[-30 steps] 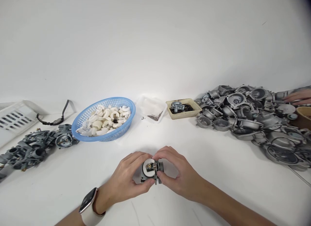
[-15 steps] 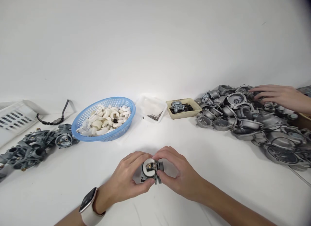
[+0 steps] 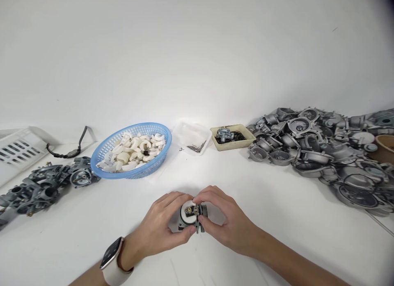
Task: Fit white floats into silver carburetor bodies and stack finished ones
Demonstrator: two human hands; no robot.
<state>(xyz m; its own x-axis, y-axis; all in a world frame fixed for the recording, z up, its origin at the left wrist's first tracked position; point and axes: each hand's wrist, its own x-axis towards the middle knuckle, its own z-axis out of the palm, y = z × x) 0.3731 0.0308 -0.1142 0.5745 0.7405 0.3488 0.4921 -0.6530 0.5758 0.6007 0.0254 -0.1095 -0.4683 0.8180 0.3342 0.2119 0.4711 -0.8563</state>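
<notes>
A grey metal carburetor body (image 3: 182,225) rests on the white table, its open side facing up. Inside it a white float (image 3: 186,217) curves around brass jets. My left hand (image 3: 168,220) is closed around the body's left side, thumb in front and fingers behind. From the right, my right hand (image 3: 223,218) grips the same body, with the index fingertip at its back edge and the thumb near the float's hinge side. Whether a small pin is under the right fingertips is hidden.
Behind stands a blue basket (image 3: 101,171) of white floats, beside a clear tray (image 3: 187,130) with thin metal pins and a yellowish tray (image 3: 229,146) of black rings. Metal bowls (image 3: 317,154) are heaped right; carburetor bodies (image 3: 40,187), a wristwatch (image 3: 72,153) and a white crate (image 3: 21,150) lie left.
Another person's hand has left the pile of metal bowls at the right and is out of view. My hands and the carburetor body have hardly moved.
</notes>
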